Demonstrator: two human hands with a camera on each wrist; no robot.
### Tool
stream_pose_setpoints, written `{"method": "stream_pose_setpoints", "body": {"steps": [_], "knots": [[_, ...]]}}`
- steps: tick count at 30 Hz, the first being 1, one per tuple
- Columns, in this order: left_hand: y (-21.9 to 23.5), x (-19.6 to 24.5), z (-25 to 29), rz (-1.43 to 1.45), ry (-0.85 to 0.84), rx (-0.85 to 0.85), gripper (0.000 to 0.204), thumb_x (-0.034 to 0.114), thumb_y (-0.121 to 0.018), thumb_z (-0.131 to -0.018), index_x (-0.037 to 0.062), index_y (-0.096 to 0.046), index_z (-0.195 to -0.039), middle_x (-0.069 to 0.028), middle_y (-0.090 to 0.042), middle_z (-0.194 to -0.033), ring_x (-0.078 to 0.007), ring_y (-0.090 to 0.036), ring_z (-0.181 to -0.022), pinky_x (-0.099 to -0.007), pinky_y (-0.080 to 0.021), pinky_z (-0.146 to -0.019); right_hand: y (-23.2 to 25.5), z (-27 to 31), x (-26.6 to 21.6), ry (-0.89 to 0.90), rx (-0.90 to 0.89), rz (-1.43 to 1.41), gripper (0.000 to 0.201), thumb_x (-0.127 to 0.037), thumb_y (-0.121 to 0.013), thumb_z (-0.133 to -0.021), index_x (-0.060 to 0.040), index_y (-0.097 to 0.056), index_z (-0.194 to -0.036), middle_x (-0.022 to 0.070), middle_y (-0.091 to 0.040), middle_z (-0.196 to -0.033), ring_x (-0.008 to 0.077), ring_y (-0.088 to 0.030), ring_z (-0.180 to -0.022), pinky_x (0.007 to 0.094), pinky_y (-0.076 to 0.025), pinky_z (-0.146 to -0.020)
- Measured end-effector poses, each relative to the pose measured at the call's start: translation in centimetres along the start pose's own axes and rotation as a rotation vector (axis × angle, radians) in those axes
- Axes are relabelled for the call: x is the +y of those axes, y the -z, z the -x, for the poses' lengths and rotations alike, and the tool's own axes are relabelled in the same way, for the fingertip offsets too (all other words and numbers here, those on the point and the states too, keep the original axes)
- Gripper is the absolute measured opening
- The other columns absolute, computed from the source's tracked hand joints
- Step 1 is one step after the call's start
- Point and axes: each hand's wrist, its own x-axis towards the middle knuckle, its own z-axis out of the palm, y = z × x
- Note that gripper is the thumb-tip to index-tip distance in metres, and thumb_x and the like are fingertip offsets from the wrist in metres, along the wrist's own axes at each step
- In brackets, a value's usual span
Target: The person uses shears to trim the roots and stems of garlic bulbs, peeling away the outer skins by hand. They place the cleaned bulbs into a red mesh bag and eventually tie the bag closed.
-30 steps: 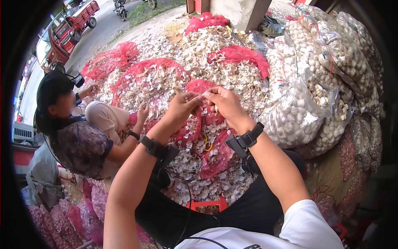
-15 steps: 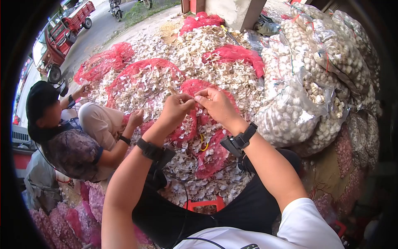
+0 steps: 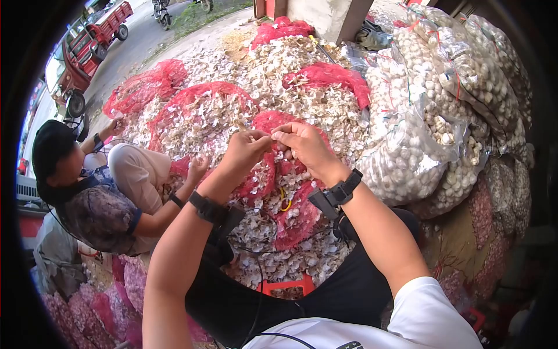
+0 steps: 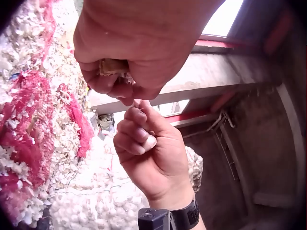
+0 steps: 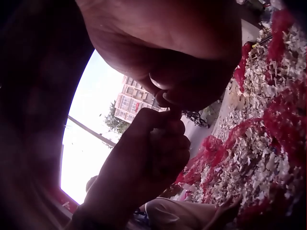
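My left hand (image 3: 246,152) grips a garlic bulb, mostly hidden by its curled fingers; the dry tan stem end (image 4: 111,66) sticks out in the left wrist view. My right hand (image 3: 305,146) meets it at the fingertips, thumb and forefinger pinched together. Under that hand's other curled fingers a small pale garlic clove (image 4: 149,143) shows. Both hands are raised over a heap of papery garlic skins (image 3: 273,75) and red mesh netting (image 3: 296,224).
Clear bags of garlic bulbs (image 3: 407,157) are stacked on the right. At the left another person (image 3: 104,203) sits close by. A red stool edge (image 3: 288,286) lies between my knees. Behind stand a concrete pillar (image 3: 317,17) and a red three-wheeled truck (image 3: 87,49).
The head view has shifted slightly, so the hands sit a little further left in it. Their fingertips remain together. The other person's near hand has moved a little.
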Motion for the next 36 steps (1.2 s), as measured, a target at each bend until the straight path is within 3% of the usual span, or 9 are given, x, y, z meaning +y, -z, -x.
{"method": "stream_pose_setpoints", "body": {"steps": [12, 16, 18, 19, 21, 25, 29, 35, 36], "knots": [[0.9, 0.4, -0.1, 0.097, 0.013, -0.188, 0.024, 0.02, -0.057, -0.095, 0.0054, -0.06, -0.076, 0.0064, -0.045, -0.062, -0.0035, -0.035, -0.054, -0.0235, -0.025, -0.049, -0.3, 0.9, -1.3, 0.04, -0.033, 0.172, 0.02, -0.019, -0.058, -0.095, -0.0032, -0.066, -0.104, -0.0025, -0.064, -0.086, 0.0031, -0.052, -0.065, 0.0184, -0.042, -0.058], [1.1, 1.1, 0.3, 0.223, 0.139, -0.224, 0.021, 0.019, -0.056, -0.096, 0.0049, -0.062, -0.081, 0.0032, -0.051, -0.068, -0.0049, -0.044, -0.059, -0.0222, -0.034, -0.052, 0.0, 0.4, -0.3, 0.09, -0.059, 0.131, 0.02, -0.019, -0.056, -0.096, -0.003, -0.066, -0.103, -0.0017, -0.064, -0.085, 0.0034, -0.052, -0.064, 0.0188, -0.042, -0.056], [0.9, 1.3, 0.5, 0.478, 0.194, -0.213, 0.02, 0.02, -0.052, -0.098, 0.0029, -0.063, -0.096, -0.0048, -0.063, -0.084, -0.0095, -0.059, -0.075, -0.023, -0.048, -0.067, 0.3, 0.1, -0.3, 0.067, -0.072, -0.07, 0.018, -0.019, -0.057, -0.096, -0.0028, -0.061, -0.104, 0.0026, -0.064, -0.086, 0.0056, -0.053, -0.063, 0.0212, -0.043, -0.055], [1.0, 1.1, 0.2, 0.477, 0.195, -0.213, 0.02, 0.02, -0.052, -0.098, 0.0029, -0.063, -0.096, -0.0048, -0.063, -0.084, -0.0095, -0.059, -0.075, -0.023, -0.048, -0.067, 0.4, 0.1, -0.4, 0.067, -0.071, -0.071, 0.018, -0.019, -0.057, -0.096, -0.0028, -0.061, -0.104, 0.0026, -0.064, -0.086, 0.0056, -0.053, -0.063, 0.0212, -0.043, -0.055], [1.5, 1.1, -0.3, 0.83, 0.18, -0.428, 0.029, 0.019, -0.045, -0.1, -0.001, -0.057, -0.116, -0.016, -0.064, -0.108, -0.0202, -0.063, -0.101, -0.032, -0.052, -0.093, 0.3, 0.0, -0.7, 0.057, 0.0, -0.26, 0.014, -0.017, -0.055, -0.096, -0.0034, -0.059, -0.101, 0.0054, -0.064, -0.085, 0.0075, -0.054, -0.062, 0.0229, -0.043, -0.052], [1.7, 1.7, -0.3, 0.948, 0.202, -0.366, 0.038, 0.013, -0.036, -0.1, -0.0059, -0.045, -0.131, -0.0232, -0.055, -0.125, -0.0332, -0.057, -0.116, -0.0446, -0.047, -0.104, 0.6, 0.0, -1.0, -0.009, 0.035, -0.41, 0.011, -0.015, -0.058, -0.094, -0.0048, -0.059, -0.098, 0.0044, -0.063, -0.083, 0.0075, -0.054, -0.061, 0.0221, -0.042, -0.05], [2.0, 1.0, -0.9, 0.915, 0.138, -0.283, 0.039, 0.01, -0.039, -0.099, -0.0055, -0.042, -0.135, -0.0223, -0.05, -0.132, -0.0329, -0.056, -0.118, -0.0464, -0.046, -0.104, 0.6, 0.1, -0.9, -0.044, 0.06, -0.367, 0.012, -0.018, -0.06, -0.094, -0.006, -0.06, -0.095, 0.0026, -0.061, -0.081, 0.0065, -0.053, -0.061, 0.021, -0.041, -0.05], [2.2, 1.0, -1.1, 0.704, 0.112, -0.03, 0.051, 0.02, -0.054, -0.097, 0.0055, -0.039, -0.144, -0.0203, -0.046, -0.14, -0.0327, -0.049, -0.128, -0.0432, -0.044, -0.105, 0.7, 0.2, -0.5, -0.135, 0.061, -0.256, 0.018, -0.026, -0.063, -0.093, -0.008, -0.061, -0.095, -0.0016, -0.056, -0.076, 0.0049, -0.05, -0.06, 0.0192, -0.037, -0.046], [3.1, -0.6, -2.4, 0.174, -0.045, 0.043, 0.054, 0.024, -0.057, -0.096, 0.0065, -0.04, -0.144, -0.0204, -0.045, -0.142, -0.0314, -0.048, -0.13, -0.0412, -0.041, -0.107, 0.8, 0.1, -0.3, -0.132, 0.059, -0.222, 0.018, -0.026, -0.063, -0.093, -0.0081, -0.061, -0.094, -0.0018, -0.056, -0.076, 0.0048, -0.05, -0.06, 0.0191, -0.036, -0.046]]}}
